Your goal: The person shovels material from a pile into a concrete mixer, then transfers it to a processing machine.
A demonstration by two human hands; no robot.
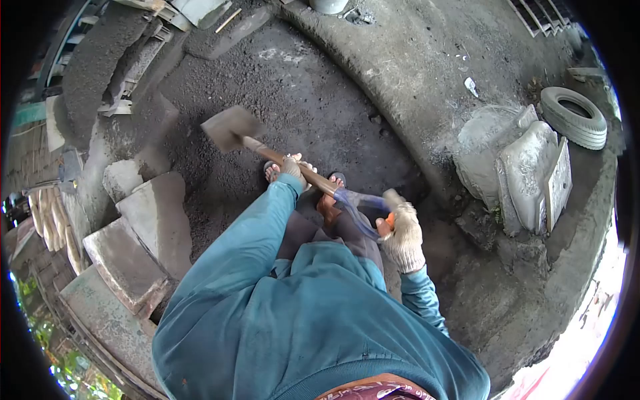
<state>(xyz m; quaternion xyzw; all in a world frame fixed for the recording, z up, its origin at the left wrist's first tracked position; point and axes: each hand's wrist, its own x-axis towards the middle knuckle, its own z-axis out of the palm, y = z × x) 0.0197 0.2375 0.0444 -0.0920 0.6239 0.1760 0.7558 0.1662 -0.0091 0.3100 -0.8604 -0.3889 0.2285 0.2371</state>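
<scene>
A shovel (325, 183) with a wooden shaft and a blue D-shaped handle lies slantwise across my front, above my sandalled feet. Its flat metal blade (230, 128) is at the upper left, slightly blurred, over dark gritty ground. My left hand (294, 172), in a pale glove with bare fingertips, is wrapped round the middle of the shaft. On the right, my gloved right hand (401, 235) grips the orange crosspiece of the handle. Loose dark sand or gravel (200, 93) spreads beyond the blade.
Stone or concrete slabs (130, 257) lean at my left, near pale wooden sticks (53, 220). A raised concrete edge (373, 100) curves along the right. Past it are filled sacks (527, 170) and a tyre (573, 118). A pale bucket (329, 5) shows at the top edge.
</scene>
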